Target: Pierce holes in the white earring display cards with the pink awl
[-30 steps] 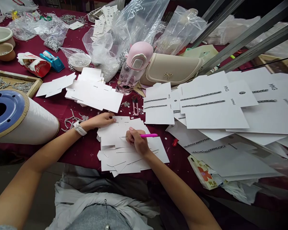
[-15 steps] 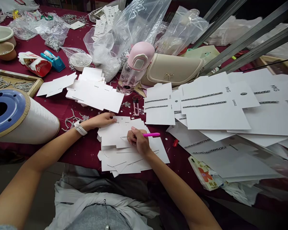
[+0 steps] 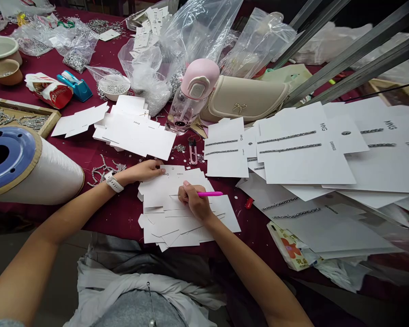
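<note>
- On the left of the burgundy tabletop (image 3: 119, 213), close to its near edge, a big spool (image 3: 59, 170) lies on its side, its blue end facing left; it seems set there to leave room for the arms.
- Loose chains (image 3: 102, 172) lie in a small heap just beyond the left wrist, probably for easy reach.
- The left hand (image 3: 146, 171) rests at the far left corner of the top card (image 3: 158, 193), likely to steady it; whether its fingers pinch the card or only press it, I cannot tell.
- That card lies flat on an uneven stack of cards (image 3: 172, 227) by the tabletop's near edge, directly before the person, presumably for a comfortable reach.
- The right hand (image 3: 195, 202), over the card's right part, has its fingers curled around a pink-handled tool (image 3: 211, 194), gripped like a pen, apparently for fine control. Its thin tip points left across the card; contact is unclear.
- Snips (image 3: 192, 152) lie beyond the stack, near both hands.
- Toward the tabletop's right side, cards with chains (image 3: 303, 165) overlap, their chains facing up, perhaps to save space.
</note>
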`<state>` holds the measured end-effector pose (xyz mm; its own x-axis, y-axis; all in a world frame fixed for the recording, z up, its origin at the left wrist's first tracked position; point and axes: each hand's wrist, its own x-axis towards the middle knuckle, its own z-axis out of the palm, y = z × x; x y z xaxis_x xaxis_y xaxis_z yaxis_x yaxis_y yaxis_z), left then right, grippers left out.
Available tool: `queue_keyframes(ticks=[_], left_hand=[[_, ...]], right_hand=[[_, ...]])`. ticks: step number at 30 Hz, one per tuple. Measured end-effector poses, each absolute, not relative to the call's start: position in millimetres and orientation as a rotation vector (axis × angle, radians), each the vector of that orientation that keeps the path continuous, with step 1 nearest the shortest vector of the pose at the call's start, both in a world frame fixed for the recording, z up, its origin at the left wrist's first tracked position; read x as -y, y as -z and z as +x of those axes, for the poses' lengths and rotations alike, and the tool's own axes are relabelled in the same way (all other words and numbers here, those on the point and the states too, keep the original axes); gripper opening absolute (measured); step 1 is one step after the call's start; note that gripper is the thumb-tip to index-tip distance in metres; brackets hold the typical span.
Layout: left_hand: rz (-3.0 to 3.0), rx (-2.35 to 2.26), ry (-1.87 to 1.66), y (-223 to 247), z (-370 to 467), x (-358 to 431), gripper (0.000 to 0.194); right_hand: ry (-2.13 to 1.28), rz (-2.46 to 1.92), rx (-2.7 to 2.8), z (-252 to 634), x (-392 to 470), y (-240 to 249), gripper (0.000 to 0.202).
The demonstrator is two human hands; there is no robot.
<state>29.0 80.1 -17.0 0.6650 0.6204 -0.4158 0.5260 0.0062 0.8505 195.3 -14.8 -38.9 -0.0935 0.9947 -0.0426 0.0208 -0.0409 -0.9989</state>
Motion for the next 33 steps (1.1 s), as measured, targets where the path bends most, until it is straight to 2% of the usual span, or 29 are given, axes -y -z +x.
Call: queue_keyframes(ticks=[9, 19, 33], left_hand=[[1.637, -0.948, -0.104, 14.8, 28.8, -79.4, 0.037], [1.642, -0.932, -0.111, 18.3, 27.5, -79.4, 0.039], [1.654, -0.914, -0.132, 20.2, 27.0, -80.8, 0.036]], right_hand=[[-1.409, -1.201, 1.061, 197.7, 12.3, 34.6, 0.046], [-1.384, -1.213, 1.076, 196.8, 14.4, 34.6, 0.044], [-1.247, -1.155, 1.413, 196.6, 17.7, 40.0, 0.046]])
